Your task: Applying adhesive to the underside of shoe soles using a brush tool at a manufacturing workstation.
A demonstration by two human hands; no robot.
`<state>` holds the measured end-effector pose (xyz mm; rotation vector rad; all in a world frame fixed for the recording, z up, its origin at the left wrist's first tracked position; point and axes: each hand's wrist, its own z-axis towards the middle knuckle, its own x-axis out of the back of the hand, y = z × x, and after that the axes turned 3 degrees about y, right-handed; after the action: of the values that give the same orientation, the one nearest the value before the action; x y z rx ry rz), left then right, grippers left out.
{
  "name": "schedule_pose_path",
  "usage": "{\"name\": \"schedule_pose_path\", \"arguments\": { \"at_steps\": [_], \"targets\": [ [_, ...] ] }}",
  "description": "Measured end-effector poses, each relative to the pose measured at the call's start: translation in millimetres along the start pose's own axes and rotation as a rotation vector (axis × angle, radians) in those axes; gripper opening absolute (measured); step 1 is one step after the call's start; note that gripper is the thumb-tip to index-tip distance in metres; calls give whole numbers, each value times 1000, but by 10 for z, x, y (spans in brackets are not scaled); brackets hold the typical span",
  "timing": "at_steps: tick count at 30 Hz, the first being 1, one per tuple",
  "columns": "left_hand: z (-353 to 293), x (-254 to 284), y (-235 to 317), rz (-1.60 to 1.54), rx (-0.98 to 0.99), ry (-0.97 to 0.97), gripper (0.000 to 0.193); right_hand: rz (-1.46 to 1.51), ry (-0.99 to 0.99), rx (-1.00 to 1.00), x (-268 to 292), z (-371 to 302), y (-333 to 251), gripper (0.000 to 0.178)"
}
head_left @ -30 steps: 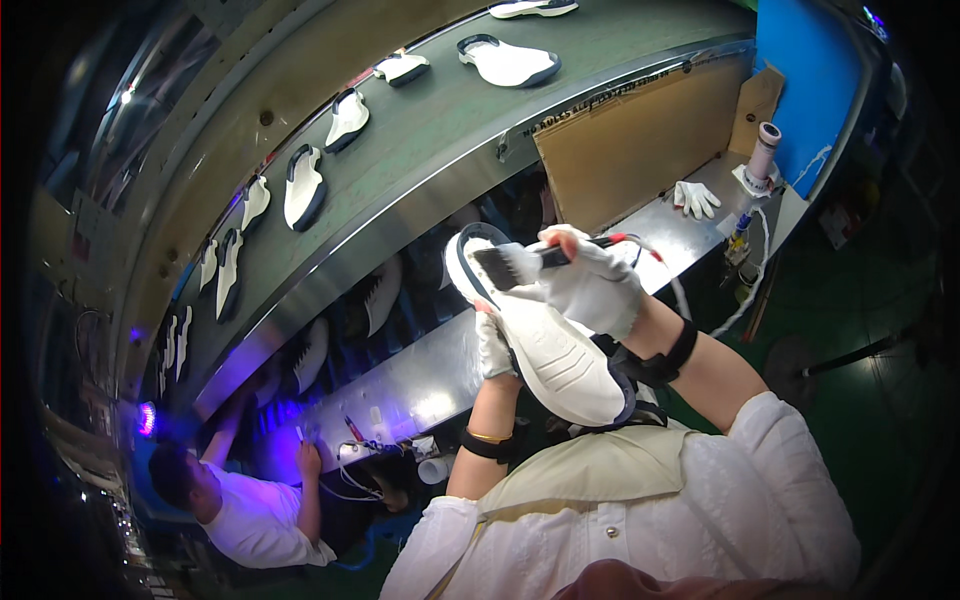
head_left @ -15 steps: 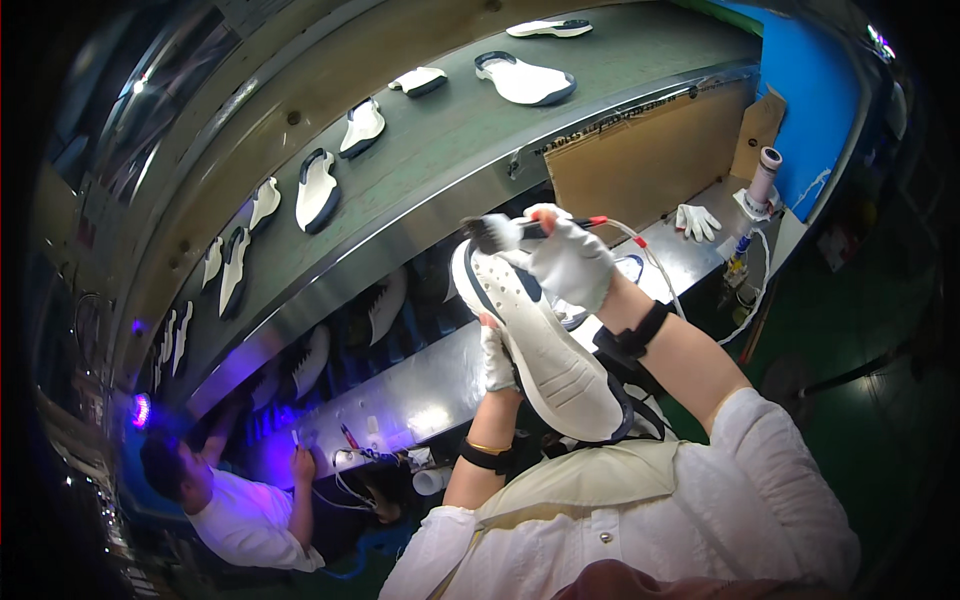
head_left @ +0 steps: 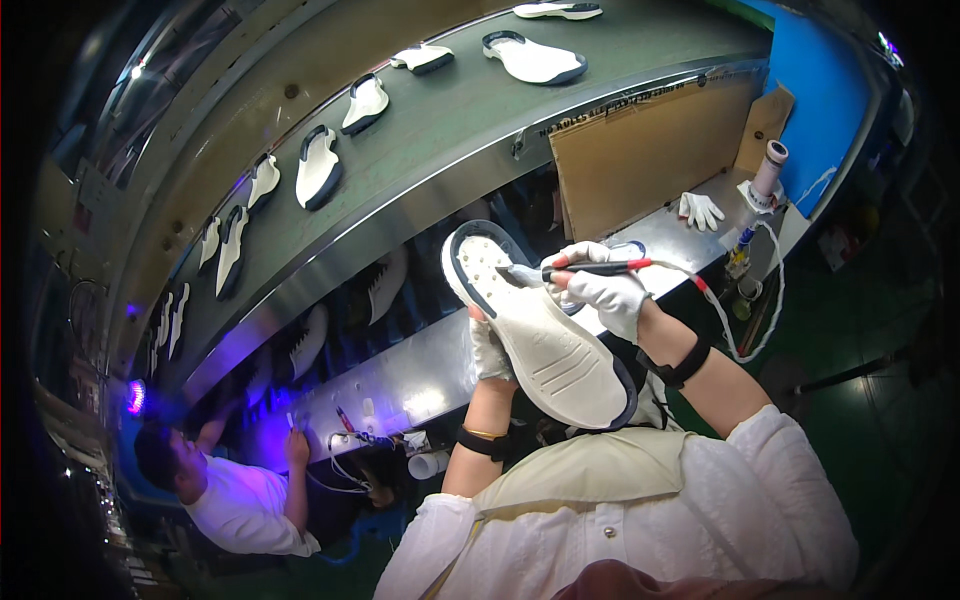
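Observation:
My left hand (head_left: 490, 347), in a white glove, grips a white shoe sole with a dark rim (head_left: 540, 330) from underneath, its flat face turned toward me. My right hand (head_left: 605, 285), also gloved, holds a brush with a black and red handle (head_left: 580, 269); the bristles rest on the upper part of the sole. A thin tube (head_left: 730, 320) trails from the brush's end toward the bench at right.
A conveyor belt (head_left: 450, 130) above carries several white soles. Behind the steel bench (head_left: 420, 380) stand a cardboard sheet (head_left: 640, 150), a spare white glove (head_left: 698, 210) and a small bottle (head_left: 765, 175). Another person (head_left: 235, 490) works at lower left under violet light.
The sole has tilted and shifted slightly right in my left hand. My right hand has moved the brush across the sole's upper part. The soles on the belt have moved along.

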<state>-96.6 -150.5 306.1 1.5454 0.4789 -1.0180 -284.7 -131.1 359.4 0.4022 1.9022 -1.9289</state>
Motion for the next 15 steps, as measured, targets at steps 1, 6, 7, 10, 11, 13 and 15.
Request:
{"name": "schedule_pose_path", "arguments": {
  "at_steps": [1,6,7,10,11,13,15],
  "targets": [
    [-13,0,-3,6,-14,5,64,-36,-3,38,-2,-7,26,17],
    [-24,-27,-48,-5,9,-36,64,-143,68,261,-161,132,146,13],
    [-10,-35,-52,31,5,-15,65,-192,66,345,-198,142,168,12],
    [22,-73,-50,47,37,98,66,-368,-6,351,-244,72,200,15],
    [12,-90,-83,128,-42,132,73,-405,-16,353,-229,38,198,15],
    [-15,-99,-74,133,-39,57,76,-268,-84,161,-192,-16,190,15],
    [-26,-101,-77,131,-43,121,78,-185,-35,176,-164,-41,186,13]
  ]
}}
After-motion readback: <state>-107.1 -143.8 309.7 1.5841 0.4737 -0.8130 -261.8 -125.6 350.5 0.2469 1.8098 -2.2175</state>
